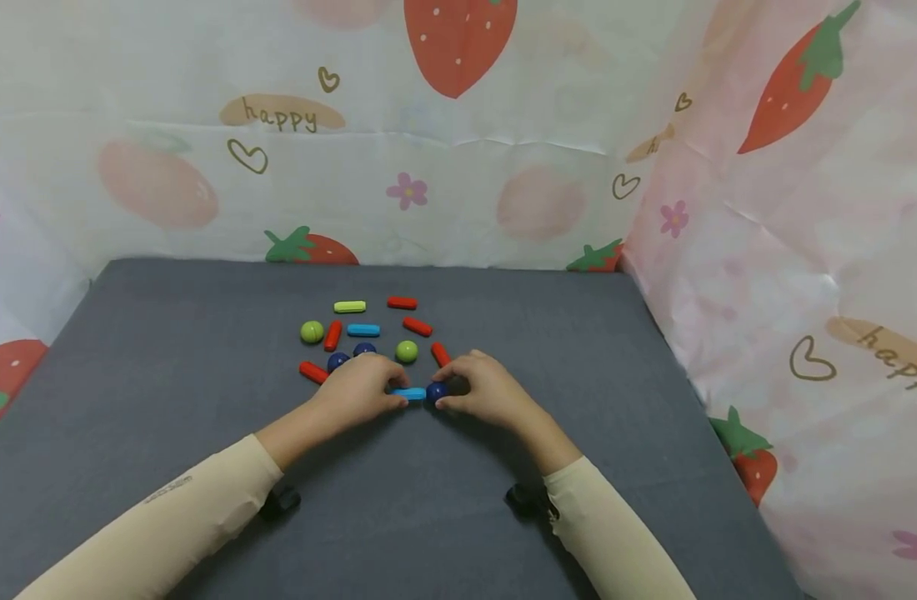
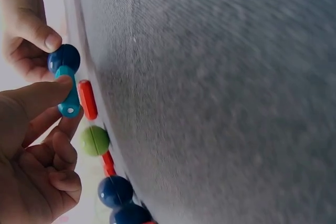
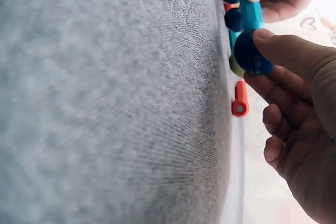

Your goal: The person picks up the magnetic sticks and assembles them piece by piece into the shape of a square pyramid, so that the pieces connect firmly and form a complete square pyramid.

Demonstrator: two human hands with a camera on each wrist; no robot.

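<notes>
My left hand (image 1: 361, 388) pinches a light blue rod (image 1: 409, 393) between thumb and fingers. In the left wrist view the rod (image 2: 68, 98) shows a pale round spot on its end. A dark blue ball (image 1: 436, 392) is pinched by my right hand (image 1: 491, 390). Ball and rod meet end to end, as the right wrist view shows with the ball (image 3: 251, 53) against the rod (image 3: 250, 14). Just behind the hands lie a red rod (image 1: 441, 355) and a green ball (image 1: 407, 352).
Further back on the grey cloth (image 1: 458, 517) lie several red rods (image 1: 333, 336), a yellow-green rod (image 1: 349, 307), another blue rod (image 1: 363, 330) and another green ball (image 1: 312, 332). Two dark blue balls (image 1: 338, 362) sit partly behind the left hand. A strawberry-print sheet (image 1: 443, 167) hangs behind.
</notes>
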